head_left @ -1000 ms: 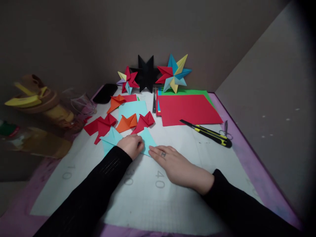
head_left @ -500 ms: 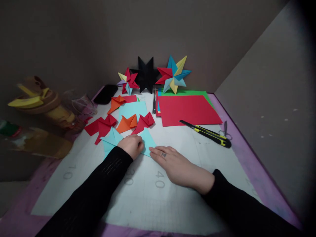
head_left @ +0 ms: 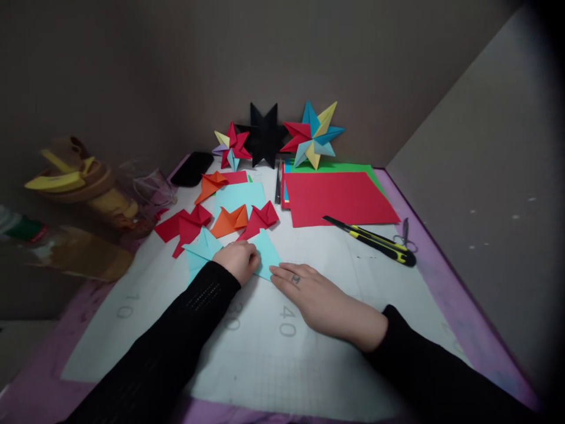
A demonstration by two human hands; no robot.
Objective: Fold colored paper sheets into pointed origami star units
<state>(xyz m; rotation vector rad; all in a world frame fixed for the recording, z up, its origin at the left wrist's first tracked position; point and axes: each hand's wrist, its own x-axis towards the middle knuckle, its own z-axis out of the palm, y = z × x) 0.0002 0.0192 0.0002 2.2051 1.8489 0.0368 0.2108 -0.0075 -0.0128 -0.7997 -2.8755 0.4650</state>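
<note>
A light blue folded paper (head_left: 267, 253) lies on the white cutting mat (head_left: 335, 259). My left hand (head_left: 238, 259) rests on it with fingers curled, pressing the paper down. To its right my right hand (head_left: 315, 294) lies flat on the mat, fingers stretched out, fingertips at the paper's right corner. Just behind the blue paper sit folded units: red (head_left: 260, 218), orange (head_left: 229, 220) and another red (head_left: 185, 224).
A stack of coloured sheets with red on top (head_left: 339, 197) lies at the back right. A yellow-black utility knife (head_left: 375, 238) and small scissors (head_left: 405, 232) lie to the right. Three paper stars (head_left: 313, 134) lean on the back wall. A black case (head_left: 192, 168) and clutter stand left.
Both hands stay where they were on the blue paper; only the camera view has shifted slightly.
</note>
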